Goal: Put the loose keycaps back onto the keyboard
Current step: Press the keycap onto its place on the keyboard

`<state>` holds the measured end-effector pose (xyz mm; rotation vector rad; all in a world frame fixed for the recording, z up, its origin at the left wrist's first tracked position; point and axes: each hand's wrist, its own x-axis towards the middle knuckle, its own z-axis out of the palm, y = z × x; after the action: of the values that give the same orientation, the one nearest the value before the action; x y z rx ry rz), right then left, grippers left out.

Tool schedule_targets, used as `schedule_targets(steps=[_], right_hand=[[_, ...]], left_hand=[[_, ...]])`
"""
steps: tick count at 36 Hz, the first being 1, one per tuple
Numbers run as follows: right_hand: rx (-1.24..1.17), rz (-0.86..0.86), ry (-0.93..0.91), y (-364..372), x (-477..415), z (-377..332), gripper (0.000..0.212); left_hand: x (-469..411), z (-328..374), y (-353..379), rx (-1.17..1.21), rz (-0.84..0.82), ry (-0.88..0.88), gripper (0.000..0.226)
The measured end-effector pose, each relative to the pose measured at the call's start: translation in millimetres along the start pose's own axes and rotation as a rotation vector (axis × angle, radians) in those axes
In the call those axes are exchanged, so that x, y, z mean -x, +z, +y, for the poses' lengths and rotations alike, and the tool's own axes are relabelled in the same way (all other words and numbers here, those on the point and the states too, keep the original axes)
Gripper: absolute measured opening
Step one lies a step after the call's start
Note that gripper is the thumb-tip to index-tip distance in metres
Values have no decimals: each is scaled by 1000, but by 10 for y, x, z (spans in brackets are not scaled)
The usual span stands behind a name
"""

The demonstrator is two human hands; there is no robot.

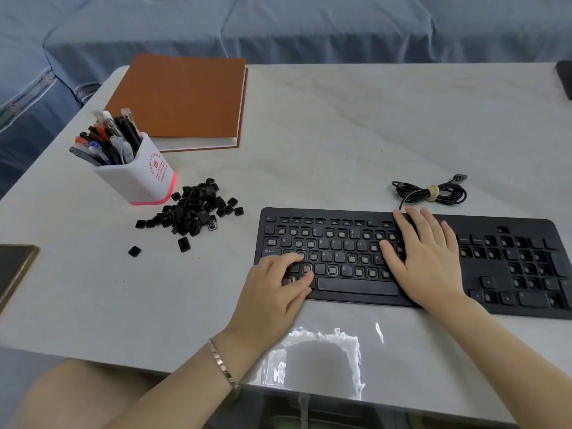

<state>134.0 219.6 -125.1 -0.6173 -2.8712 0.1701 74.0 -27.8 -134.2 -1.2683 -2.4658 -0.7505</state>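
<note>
A black keyboard (340,243) lies on the table at the right, with many bare key sockets among the fitted keys. A heap of loose black keycaps (195,209) sits to its left, and two stray keycaps (134,251) lie nearer the front. My left hand (278,289) is over the keyboard's lower left corner, fingers curled, fingertips pressing down on the keys there; whether it holds a keycap is hidden. My right hand (424,255) lies flat on the keyboard's middle with its fingers straight and spread.
A white pen holder (139,171) full of pens stands behind the keycap heap, next to a brown book (182,100). The keyboard's coiled cable (433,193) lies behind it. A dark phone (15,270) rests at the table's left edge.
</note>
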Motion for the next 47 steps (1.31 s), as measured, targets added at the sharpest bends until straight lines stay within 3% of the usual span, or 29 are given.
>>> schedule_targets(steps=[13, 18, 21, 25, 30, 34, 37, 47], right_hand=[[-22, -70, 23, -54, 13, -19, 65], [-47, -109, 20, -119, 13, -65, 65], [-82, -169, -1, -210, -16, -159, 52], [-178, -183, -103, -276, -60, -429, 40], [-330, -247, -216, -377, -115, -966, 28], [-364, -364, -289, -422, -161, -1417, 28], [-379, -418, -338, -385, -206, -1726, 30], [-365, -501, -417, -42, -410, -2387, 38]], left_hand=[[45, -31, 3, -85, -51, 41, 28], [6, -37, 1, 28, -54, 15, 25], [-55, -45, -23, 215, -46, -110, 25], [-61, -136, -135, 356, -71, -279, 45], [-6, -376, -488, 244, 3, -466, 49], [78, -715, -732, 11, 48, -634, 26], [124, -929, -844, -22, 13, -769, 30], [115, -1143, -852, -24, -78, -824, 30]])
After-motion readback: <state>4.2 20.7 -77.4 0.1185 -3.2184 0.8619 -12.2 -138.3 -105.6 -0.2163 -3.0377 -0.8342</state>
